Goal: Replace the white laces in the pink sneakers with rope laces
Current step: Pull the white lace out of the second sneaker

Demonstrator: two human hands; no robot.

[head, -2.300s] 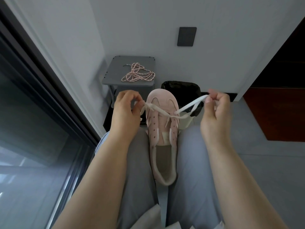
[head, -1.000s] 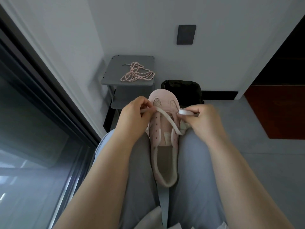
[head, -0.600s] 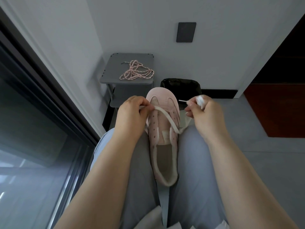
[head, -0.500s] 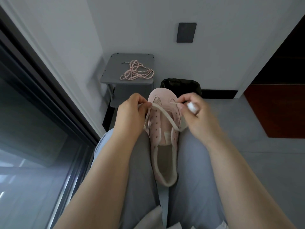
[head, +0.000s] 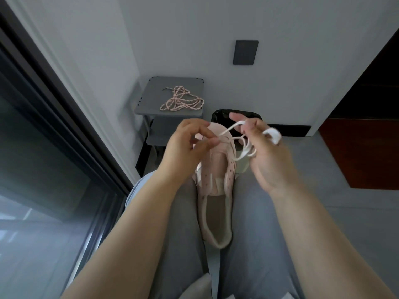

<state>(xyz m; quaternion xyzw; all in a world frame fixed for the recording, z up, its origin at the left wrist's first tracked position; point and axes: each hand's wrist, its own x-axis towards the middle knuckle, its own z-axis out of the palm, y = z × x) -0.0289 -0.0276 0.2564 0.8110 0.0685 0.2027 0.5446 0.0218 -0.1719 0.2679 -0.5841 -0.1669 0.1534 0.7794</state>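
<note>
Pink sneaker (head: 216,182) sits in the person's lap, wedged between the two thighs in grey trousers (head: 185,244). Its heel opening faces the camera and its toe points away. On my feed that lap is the only work surface.

Beyond the knees I see a grey floor (head: 345,223) and a pale wall (head: 183,29) carrying a dark rectangular plate (head: 245,52). A dark-framed glass door (head: 43,158) runs down the left side, and there is a red-brown surface (head: 367,152) at the right.

A small grey stool (head: 155,91) stands against the wall. The pink-and-white rope laces (head: 181,102) lie loosely piled on its top, well apart from the shoe. Just beside the stool is a bin (head: 220,116) lined with a black bag. The hands cover most of its mouth, and I cannot tell what is in it.

Both hands are raised over the toe of the shoe. The left hand (head: 183,147) pinches the white lace (head: 272,135) between thumb and forefinger, its other fingers curled. The right hand (head: 267,162), palm turned toward the left one, has several loops of that lace wound about its bent fingers. A blurred white bunch of lace sits at its far side.

The eyelet rows near the tongue look bare. Whether the lace passes through any eyelet at the toe I cannot tell.
</note>
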